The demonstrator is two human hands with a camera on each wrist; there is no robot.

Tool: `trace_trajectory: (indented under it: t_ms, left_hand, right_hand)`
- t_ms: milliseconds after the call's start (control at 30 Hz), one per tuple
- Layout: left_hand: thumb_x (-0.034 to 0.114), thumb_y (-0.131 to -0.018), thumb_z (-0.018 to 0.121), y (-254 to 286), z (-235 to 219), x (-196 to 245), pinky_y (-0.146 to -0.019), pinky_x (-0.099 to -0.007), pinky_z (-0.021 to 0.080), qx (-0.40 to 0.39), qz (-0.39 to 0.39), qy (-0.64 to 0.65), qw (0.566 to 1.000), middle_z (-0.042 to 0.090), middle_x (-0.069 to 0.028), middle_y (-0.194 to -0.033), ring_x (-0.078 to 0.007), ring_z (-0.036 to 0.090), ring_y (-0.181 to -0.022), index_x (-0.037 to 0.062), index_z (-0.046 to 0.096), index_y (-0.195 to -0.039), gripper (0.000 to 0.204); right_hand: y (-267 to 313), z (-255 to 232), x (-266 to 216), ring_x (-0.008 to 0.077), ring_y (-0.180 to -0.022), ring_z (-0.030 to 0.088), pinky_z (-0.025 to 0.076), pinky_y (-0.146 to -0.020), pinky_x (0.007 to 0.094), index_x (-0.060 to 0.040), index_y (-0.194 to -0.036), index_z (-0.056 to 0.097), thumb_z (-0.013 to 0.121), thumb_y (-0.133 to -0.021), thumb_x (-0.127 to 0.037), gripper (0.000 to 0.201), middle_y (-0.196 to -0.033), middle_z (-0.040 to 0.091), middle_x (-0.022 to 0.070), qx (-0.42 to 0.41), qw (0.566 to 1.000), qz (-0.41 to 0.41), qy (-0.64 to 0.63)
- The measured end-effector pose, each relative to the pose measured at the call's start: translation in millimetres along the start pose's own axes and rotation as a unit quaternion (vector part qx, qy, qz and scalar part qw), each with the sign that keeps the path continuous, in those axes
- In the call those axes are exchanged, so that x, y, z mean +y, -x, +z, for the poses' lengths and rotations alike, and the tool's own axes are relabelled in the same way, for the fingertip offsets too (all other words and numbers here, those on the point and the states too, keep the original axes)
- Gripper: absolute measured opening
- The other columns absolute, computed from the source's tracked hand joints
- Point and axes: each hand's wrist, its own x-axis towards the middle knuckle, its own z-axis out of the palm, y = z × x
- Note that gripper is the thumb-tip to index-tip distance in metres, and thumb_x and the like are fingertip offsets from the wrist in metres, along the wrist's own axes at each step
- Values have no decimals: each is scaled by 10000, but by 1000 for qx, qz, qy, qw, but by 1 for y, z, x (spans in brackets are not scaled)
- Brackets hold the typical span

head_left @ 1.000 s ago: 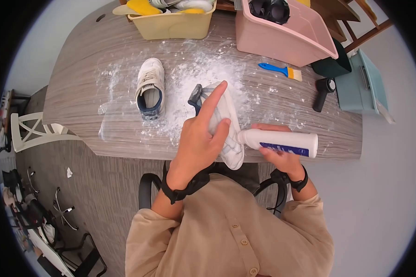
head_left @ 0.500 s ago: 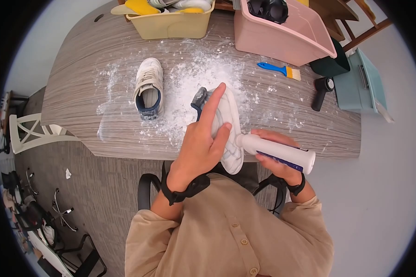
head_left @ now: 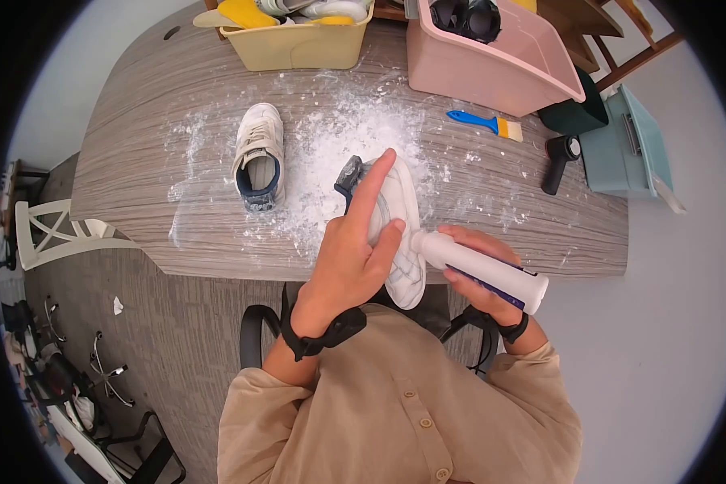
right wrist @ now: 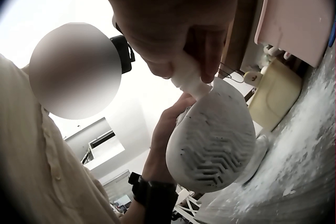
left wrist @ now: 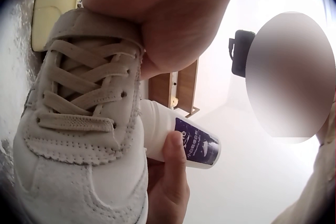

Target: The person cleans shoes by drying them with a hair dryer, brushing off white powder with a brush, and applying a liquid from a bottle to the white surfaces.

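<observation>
Surface: grey wood-grain table [head_left: 492, 211] beyond both hands, dusted with white powder [head_left: 339, 141] just past the fingertips.
Left hand: the left hand [head_left: 351, 250] grasps a white sneaker [head_left: 402, 242] held above the table's near edge, the index finger stretched along the shoe, the thumb curled onto it.
Sneaker: laces and strap face the left wrist camera [left wrist: 79, 129]; its ribbed sole [right wrist: 215, 145] faces the right wrist camera.
Right hand: the right hand [head_left: 480, 270] is wrapped around a white bottle [head_left: 480, 268] with a dark blue label, thumb over the label.
Bottle: it lies tilted, its nozzle end touching the sneaker's side just beside the left thumb.
Beyond the left hand: a second white sneaker [head_left: 258, 153] stands on the table, with a yellow bin [head_left: 298, 40] farther off.
Beyond the right hand: a pink bin [head_left: 492, 56], a blue-handled brush [head_left: 484, 123], and a black tool [head_left: 558, 161] at the table's edge.
</observation>
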Motion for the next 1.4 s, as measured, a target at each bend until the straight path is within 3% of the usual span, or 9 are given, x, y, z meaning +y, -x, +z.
trace_trajectory:
  t_ms: [67, 167, 333, 400, 600, 667, 967, 1400]
  left_hand:
    - [11, -839, 496, 0, -1, 2, -863, -369, 458, -4, -1, -3, 1000, 478, -267, -1298, -443, 550, -1066, 61, 261, -1427, 635]
    - [10, -838, 495, 0, 0, 3, -887, -367, 445, -6, 13, -20, 1000, 466, -263, -1313, -437, 541, -1088, 59, 256, -1428, 638]
    - [8, -839, 492, 1, -1, 4, -921, -366, 423, -13, 10, -13, 1000, 439, -258, -1342, -424, 518, -1137, 52, 251, -1429, 639]
    - [12, -839, 497, -1, 0, 0, -868, -347, 447, 3, 63, -38, 997, 482, -248, -1298, -379, 580, -1057, 51, 252, -1429, 640]
    - [26, -838, 516, 1, 4, 5, -686, -280, 466, 13, -20, 14, 1000, 591, -200, -1135, -213, 621, -749, 52, 272, -1428, 638]
    - [28, -838, 517, 1, 5, 6, -672, -273, 465, 13, -29, 16, 999, 597, -195, -1128, -198, 618, -729, 52, 284, -1425, 631]
    - [8, -842, 490, 2, 4, 5, -740, -275, 469, -3, 28, -3, 1000, 510, -211, -1297, -256, 654, -876, 49, 305, -1413, 602]
    - [0, -830, 461, 5, 5, 12, -827, -341, 457, -32, 16, 12, 999, 483, -239, -1299, -392, 602, -997, 48, 267, -1418, 621]
  right_hand:
    - [1, 1, 2, 282, -1013, 635, 508, -846, 341, -20, -1103, 604, 744, -733, -95, 403, -1100, 644, 150, 7, 1000, -5, -5]
    - [2, -2, 2, 312, -1062, 600, 478, -897, 379, 28, -1112, 566, 722, -736, -79, 421, -1130, 606, 237, -13, 1000, -10, 15]
    - [1, 1, 4, 317, -1040, 617, 499, -868, 374, -2, -1099, 579, 745, -728, -72, 413, -1104, 628, 198, 12, 999, -44, -3]
    - [0, 1, 3, 316, -1024, 629, 512, -849, 367, -19, -1099, 584, 756, -723, -64, 416, -1094, 638, 180, 19, 998, -58, 2]
    - [1, -1, 4, 314, -1008, 636, 514, -840, 359, -23, -1106, 579, 761, -722, -65, 427, -1084, 641, 184, 23, 997, -69, 18]
    - [0, -2, 2, 312, -1007, 637, 515, -835, 356, -25, -1100, 579, 761, -722, -64, 421, -1080, 643, 182, 24, 997, -72, 28]
    - [-2, -1, -4, 310, -960, 657, 536, -773, 355, -22, -1078, 581, 777, -700, -54, 427, -1041, 650, 204, 40, 993, -98, 44]
    - [-1, 3, -7, 319, -992, 643, 528, -804, 360, -34, -1101, 571, 784, -694, -65, 461, -1062, 642, 203, 65, 990, -112, 54]
